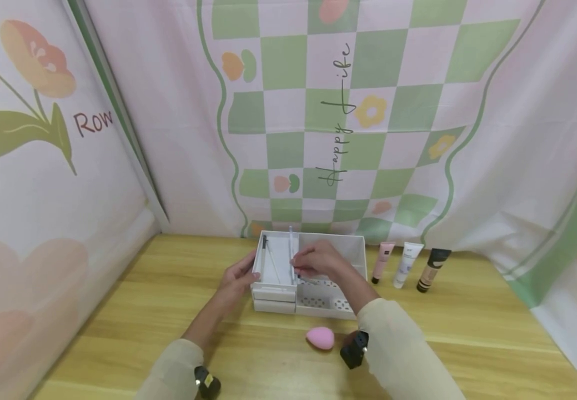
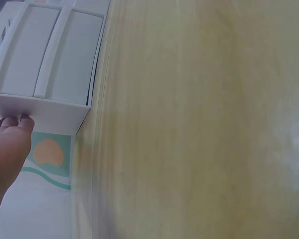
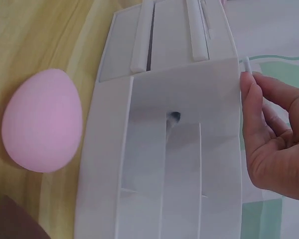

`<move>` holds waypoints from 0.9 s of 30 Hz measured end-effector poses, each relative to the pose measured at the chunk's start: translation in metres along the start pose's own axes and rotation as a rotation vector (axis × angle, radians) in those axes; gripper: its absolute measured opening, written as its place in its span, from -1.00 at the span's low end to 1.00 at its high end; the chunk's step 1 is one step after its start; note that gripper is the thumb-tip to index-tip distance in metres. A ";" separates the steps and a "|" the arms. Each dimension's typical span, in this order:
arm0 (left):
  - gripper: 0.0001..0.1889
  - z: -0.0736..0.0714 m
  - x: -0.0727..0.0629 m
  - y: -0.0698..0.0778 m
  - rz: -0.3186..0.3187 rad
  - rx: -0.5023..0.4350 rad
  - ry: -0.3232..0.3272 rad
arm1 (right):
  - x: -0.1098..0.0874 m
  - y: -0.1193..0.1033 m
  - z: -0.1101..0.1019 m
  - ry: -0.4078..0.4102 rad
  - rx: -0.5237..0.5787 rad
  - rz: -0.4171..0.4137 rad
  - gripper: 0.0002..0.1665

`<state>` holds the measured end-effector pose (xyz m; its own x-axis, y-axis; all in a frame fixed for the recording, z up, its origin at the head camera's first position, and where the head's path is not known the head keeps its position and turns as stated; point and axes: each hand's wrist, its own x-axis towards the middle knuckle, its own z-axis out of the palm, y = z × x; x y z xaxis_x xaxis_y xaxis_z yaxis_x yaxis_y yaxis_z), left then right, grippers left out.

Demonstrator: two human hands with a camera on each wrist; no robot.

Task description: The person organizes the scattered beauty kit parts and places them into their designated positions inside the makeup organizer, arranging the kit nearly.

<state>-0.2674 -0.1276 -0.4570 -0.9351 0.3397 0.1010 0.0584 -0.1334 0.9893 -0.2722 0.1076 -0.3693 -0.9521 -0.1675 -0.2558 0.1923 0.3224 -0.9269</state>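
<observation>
White organizer [image 1: 343,243]: left hand [image 1: 238,274], unclenched, touches its side; right hand [image 1: 318,259] pinches a stick [image 1: 290,239] (slim, pale).

Organizer [image 3: 102,159] here: smooth plastic, faint satin sheen. Slim stick [image 1: 291,239]: smooth, plastic-looking. Table [image 1: 133,333] now: streaky wood grain, light gloss, pale glare. Egg-shaped sponge [image 3: 42,120]: matt, velvety. Backdrop [image 1: 328,122]: printed cloth, softly creased. Sleeves [image 1: 413,350]: matt cloth, wrinkled.
</observation>
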 end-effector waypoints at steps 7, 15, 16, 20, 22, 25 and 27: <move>-0.28 0.000 0.000 0.000 -0.010 0.024 0.011 | 0.003 -0.007 0.002 -0.011 -0.089 0.027 -0.76; -0.29 0.001 0.000 0.000 -0.021 0.014 0.012 | 0.007 -0.013 0.006 -0.003 -0.143 0.073 -0.79; -0.29 0.001 0.000 -0.001 -0.020 0.011 0.010 | 0.007 -0.014 0.006 -0.003 -0.145 0.075 -0.79; -0.30 0.000 0.001 -0.002 -0.010 0.019 0.002 | 0.007 -0.017 0.010 -0.007 -0.143 0.085 -0.77; -0.30 0.000 0.001 -0.003 -0.009 0.023 0.004 | 0.007 -0.018 0.012 -0.007 -0.156 0.089 -0.78; -0.29 0.000 0.001 -0.002 0.001 0.036 0.006 | 0.007 -0.021 0.015 -0.010 -0.181 0.094 -0.83; -0.29 0.000 0.001 -0.002 0.001 0.038 0.010 | 0.008 -0.022 0.016 -0.024 -0.177 0.084 -0.88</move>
<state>-0.2683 -0.1274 -0.4586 -0.9384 0.3303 0.1012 0.0726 -0.0978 0.9926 -0.2805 0.0840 -0.3556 -0.9280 -0.1547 -0.3388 0.2241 0.4947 -0.8397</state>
